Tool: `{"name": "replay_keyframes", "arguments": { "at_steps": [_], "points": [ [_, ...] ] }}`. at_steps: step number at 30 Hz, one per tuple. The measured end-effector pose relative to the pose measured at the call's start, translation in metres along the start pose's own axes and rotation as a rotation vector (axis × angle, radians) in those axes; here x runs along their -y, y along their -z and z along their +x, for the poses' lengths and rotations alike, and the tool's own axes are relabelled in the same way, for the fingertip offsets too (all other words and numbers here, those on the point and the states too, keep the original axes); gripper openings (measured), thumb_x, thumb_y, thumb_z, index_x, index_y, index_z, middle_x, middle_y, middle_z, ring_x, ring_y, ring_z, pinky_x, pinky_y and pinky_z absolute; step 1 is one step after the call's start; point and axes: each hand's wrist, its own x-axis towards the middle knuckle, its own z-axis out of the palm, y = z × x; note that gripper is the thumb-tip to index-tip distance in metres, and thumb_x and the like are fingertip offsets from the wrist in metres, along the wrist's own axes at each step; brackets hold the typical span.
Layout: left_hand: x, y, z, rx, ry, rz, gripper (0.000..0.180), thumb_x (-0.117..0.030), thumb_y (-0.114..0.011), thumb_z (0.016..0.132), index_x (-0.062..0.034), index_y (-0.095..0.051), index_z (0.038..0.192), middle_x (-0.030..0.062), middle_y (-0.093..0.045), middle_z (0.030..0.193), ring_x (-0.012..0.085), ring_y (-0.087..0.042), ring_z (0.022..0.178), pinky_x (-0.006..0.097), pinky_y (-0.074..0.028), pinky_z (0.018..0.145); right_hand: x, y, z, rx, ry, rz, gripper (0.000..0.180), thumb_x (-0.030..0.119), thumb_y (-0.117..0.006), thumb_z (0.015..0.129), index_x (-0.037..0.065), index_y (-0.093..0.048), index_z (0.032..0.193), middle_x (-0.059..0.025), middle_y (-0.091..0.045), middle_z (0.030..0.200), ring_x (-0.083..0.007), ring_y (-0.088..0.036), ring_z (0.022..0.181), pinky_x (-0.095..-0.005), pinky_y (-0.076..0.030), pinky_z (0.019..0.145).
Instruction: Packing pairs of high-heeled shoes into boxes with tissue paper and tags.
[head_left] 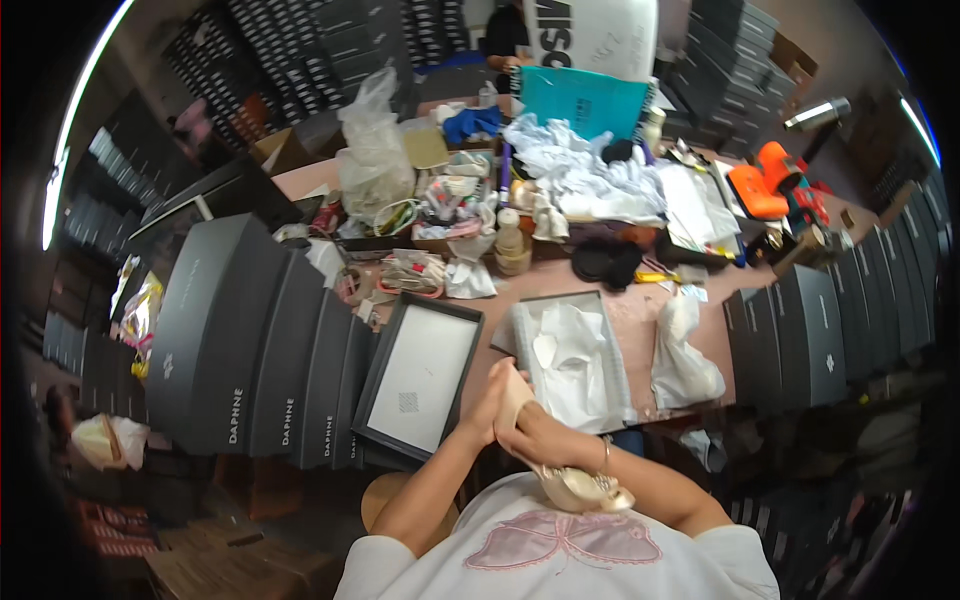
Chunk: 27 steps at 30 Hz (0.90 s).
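Note:
Close in front of my chest, both hands hold a cream-coloured shoe (572, 489) with a shiny trim. Its one end points up toward the table and its other end lies under my right wrist. My left hand (484, 408) closes around the upper end from the left. My right hand (543, 438) wraps the middle from the right, hiding part of the shoe. Just beyond my hands an open shoe box (610, 350) holds crumpled white tissue paper (575, 345). Left of it lies a dark-rimmed box lid (425, 365), its white inside facing up.
A white-wrapped bundle (685, 360) lies right of the box. Dark shoe boxes stand stacked at left (215, 340) and right (810, 330). Behind are a glue-like bottle (512, 245), crumpled paper (580, 170) and an orange tool (760, 190). Across the table sits another person (505, 40).

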Motion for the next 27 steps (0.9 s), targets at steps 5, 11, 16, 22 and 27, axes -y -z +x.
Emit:
{"name": "replay_keyframes", "arguments": {
  "at_steps": [5, 11, 16, 22, 27],
  "points": [
    [0.026, 0.015, 0.038, 0.103, 0.132, 0.144, 0.035, -0.022, -0.053, 0.096, -0.0171, -0.037, 0.126, 0.0064, -0.053, 0.092, 0.0171, -0.058, 0.074, 0.033, -0.053, 0.060, 0.011, -0.026, -0.010, -0.357, -0.333, 0.433, 0.035, 0.024, -0.051, 0.091, -0.010, -0.051, 0.098, -0.0332, -0.052, 0.097, -0.0447, -0.050, 0.087, -0.0508, -0.038, 0.084],
    [0.014, 0.026, 0.026, -0.113, -0.074, 0.393, 0.060, -0.035, -0.060, 0.092, -0.0169, -0.027, 0.139, 0.0090, -0.049, 0.105, 0.0181, -0.053, 0.091, 0.033, -0.048, 0.077, 0.024, -0.019, 0.030, -0.342, 0.007, 0.312, 0.058, 0.030, -0.043, 0.095, -0.015, -0.035, 0.130, -0.0366, -0.024, 0.143, -0.0482, -0.028, 0.131, -0.0439, -0.021, 0.111],
    [0.015, 0.014, -0.005, 0.065, -0.072, -0.029, 0.074, -0.034, -0.061, 0.091, -0.0122, -0.019, 0.148, 0.0106, -0.047, 0.123, 0.0191, -0.050, 0.110, 0.033, -0.043, 0.094, 0.032, -0.019, 0.016, -0.169, -0.125, 0.128, 0.060, 0.038, -0.038, 0.098, -0.015, -0.040, 0.127, -0.0365, -0.034, 0.136, -0.0482, -0.031, 0.129, -0.0461, -0.021, 0.110],
    [0.022, 0.030, -0.038, -0.149, -0.157, 0.036, 0.082, -0.041, -0.064, 0.088, -0.0072, -0.019, 0.149, 0.0139, -0.036, 0.142, 0.0230, -0.039, 0.128, 0.032, -0.035, 0.104, 0.026, -0.036, 0.020, 0.083, -0.174, 0.241, 0.063, 0.039, -0.031, 0.100, -0.013, -0.027, 0.136, -0.0335, -0.029, 0.142, -0.0429, -0.026, 0.135, -0.0405, -0.017, 0.112],
    [0.013, 0.025, -0.062, -0.093, -0.150, 0.186, 0.092, -0.050, -0.064, 0.086, -0.0049, -0.015, 0.149, 0.0199, -0.022, 0.150, 0.0263, -0.025, 0.138, 0.033, -0.026, 0.110, 0.052, -0.025, 0.017, 0.155, -0.138, 0.268, 0.062, 0.040, -0.036, 0.099, -0.013, -0.037, 0.131, -0.0342, -0.038, 0.135, -0.0450, -0.040, 0.125, -0.0406, -0.031, 0.106]
  ]
}}
